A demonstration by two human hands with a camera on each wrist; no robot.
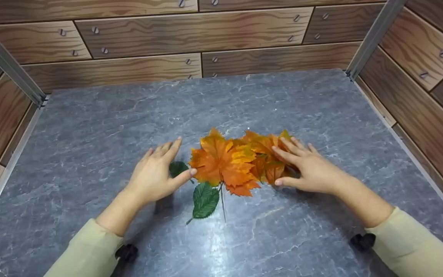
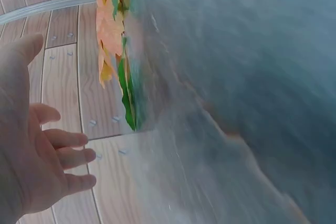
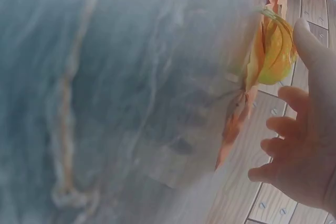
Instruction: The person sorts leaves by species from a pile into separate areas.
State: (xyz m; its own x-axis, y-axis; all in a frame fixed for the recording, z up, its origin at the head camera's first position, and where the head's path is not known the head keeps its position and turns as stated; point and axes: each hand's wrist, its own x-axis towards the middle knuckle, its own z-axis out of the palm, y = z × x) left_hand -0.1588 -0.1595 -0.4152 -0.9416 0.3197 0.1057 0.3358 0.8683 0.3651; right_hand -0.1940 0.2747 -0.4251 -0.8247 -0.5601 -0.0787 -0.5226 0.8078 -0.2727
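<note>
A bunch of orange artificial maple leaves [image 1: 221, 157] lies mid-table, with a thin dark stem pointing toward me. One green leaf [image 1: 205, 202] sticks out at its near left. Another green leaf [image 1: 178, 168] is partly hidden behind my left hand [image 1: 156, 175]. That hand is spread at the left side, its thumb tip right at the orange edge. On the other side my right hand [image 1: 310, 165] has its fingers extended over the right-hand leaves. The right wrist view shows a rounded, ribbed yellow-orange and green piece [image 3: 275, 51] by the thumb. Neither hand grips anything.
The grey marbled tabletop [image 1: 160, 111] stretches around the leaves. Wood-patterned panels [image 1: 190, 34] wall off the back and both sides, with metal posts [image 1: 375, 38] at the back corners. Dark straps [image 1: 127, 252] are at the sleeve cuffs.
</note>
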